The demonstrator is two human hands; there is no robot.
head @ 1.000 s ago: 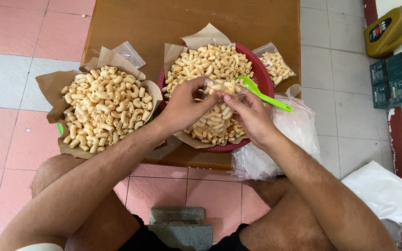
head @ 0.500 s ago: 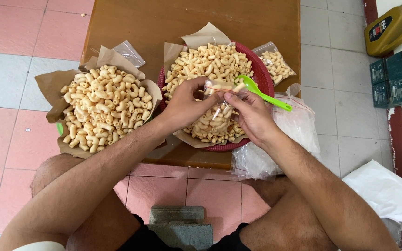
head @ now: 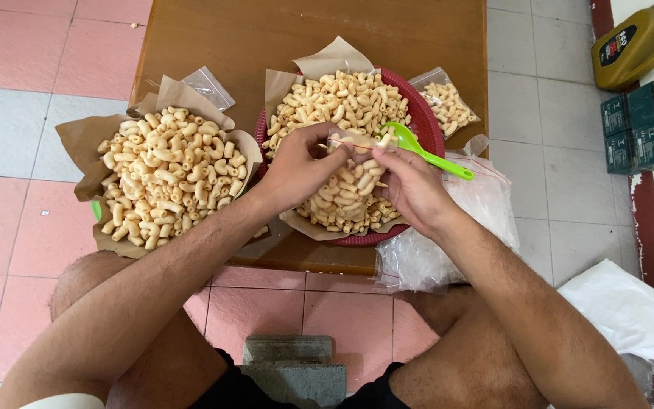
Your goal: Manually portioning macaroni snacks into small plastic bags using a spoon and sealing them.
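Over the red basket [head: 427, 130] near the desk's [head: 236, 38] front edge: left hand [head: 297, 168] pinches one side of a small clear bag's [head: 351, 142] mouth, right hand [head: 412, 189] the other side, also clamped on a green scoop [head: 425, 151]. Bag lies between both grips, mouth running left-right. Scoop handle points toward the right edge. Second snack pile [head: 164, 174] at left edge.

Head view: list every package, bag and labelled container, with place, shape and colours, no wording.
Small clear plastic bag: over the red basket, held open by both hands, partly filled with pale curled snacks.
Filled clear zip bag: table's right edge, beside the basket.
Empty clear zip bag: table, behind the left snack pile.
Heap of clear plastic bags: right of the basket, crumpled.
Olive-yellow plastic jug: floor, top right, dark label.
Dark green boxes: floor, below the jug.
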